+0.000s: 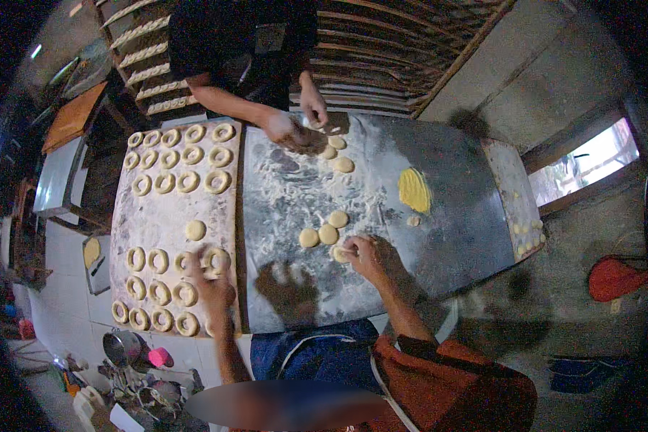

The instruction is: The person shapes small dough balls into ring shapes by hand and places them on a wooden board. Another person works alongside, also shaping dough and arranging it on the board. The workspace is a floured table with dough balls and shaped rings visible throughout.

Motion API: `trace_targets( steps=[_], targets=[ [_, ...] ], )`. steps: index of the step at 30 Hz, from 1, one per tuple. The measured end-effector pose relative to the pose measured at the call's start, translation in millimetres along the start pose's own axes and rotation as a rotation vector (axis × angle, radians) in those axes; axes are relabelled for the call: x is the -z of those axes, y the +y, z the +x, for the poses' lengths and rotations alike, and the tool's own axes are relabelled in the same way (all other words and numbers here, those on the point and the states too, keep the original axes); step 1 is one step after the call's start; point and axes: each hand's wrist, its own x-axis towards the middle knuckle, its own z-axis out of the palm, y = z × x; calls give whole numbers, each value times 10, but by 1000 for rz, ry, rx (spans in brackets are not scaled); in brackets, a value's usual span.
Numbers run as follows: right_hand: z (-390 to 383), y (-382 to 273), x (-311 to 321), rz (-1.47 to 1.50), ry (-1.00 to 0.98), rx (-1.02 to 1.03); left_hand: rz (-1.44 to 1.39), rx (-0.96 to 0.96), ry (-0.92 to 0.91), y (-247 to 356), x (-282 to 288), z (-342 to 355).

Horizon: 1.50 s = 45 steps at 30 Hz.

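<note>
My left hand (212, 288) is over the left floured board (129, 212), at the lower group of dough rings (158, 261); its fingers are blurred, so their grip is unclear. A plain dough round (195, 230) lies just beyond it. On the floured metal tabletop (446, 252), my right hand (360, 255) pinches a pale dough piece (339, 254), beside three flat dough rounds (328, 233). Farther back on the board are rows of several more rings (192, 155).
A co-worker's hands (299, 122) work among dough rounds (344, 164) at the back. Yellow dough or paste (414, 189) lies right of centre; a board with small dough pieces (511, 201) is at the far right. Behind stand wooden racks (425, 43); pots (122, 349) are lower left.
</note>
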Motion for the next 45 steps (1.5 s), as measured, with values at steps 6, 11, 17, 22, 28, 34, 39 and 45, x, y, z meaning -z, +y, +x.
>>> trace_targets(
  steps=[6, 11, 17, 22, 28, 34, 39, 45],
  targets=[
    [-229, 130, -55, 923, 29, -181, -360, 198, -602, 559, -1547, -1158],
    [-366, 125, 169, 793, 16, -146, -473, 360, -606, 902, -1700, -1428],
    [-401, 138, 551, 987, -135, -77, -471, 235, -495, 1199, -1865, -1668],
    [-337, 328, 694, 1362, -333, -47, -840, 458, -574, 1174, -1989, -1676],
    [-195, 472, 365, 1488, -129, -473, -260, 161, -661, 1002, -2102, -1651],
    [-242, 543, 67, 1372, -158, -308, -722, 486, -386, 1226, -2231, -1453],
    [-175, 406, -321, 907, -14, -152, -799, 375, -197, 832, -2304, -1439],
    [-44, 420, -768, 495, 21, 65, 80, -228, -244, 898, -2039, -1091]
  ],
)
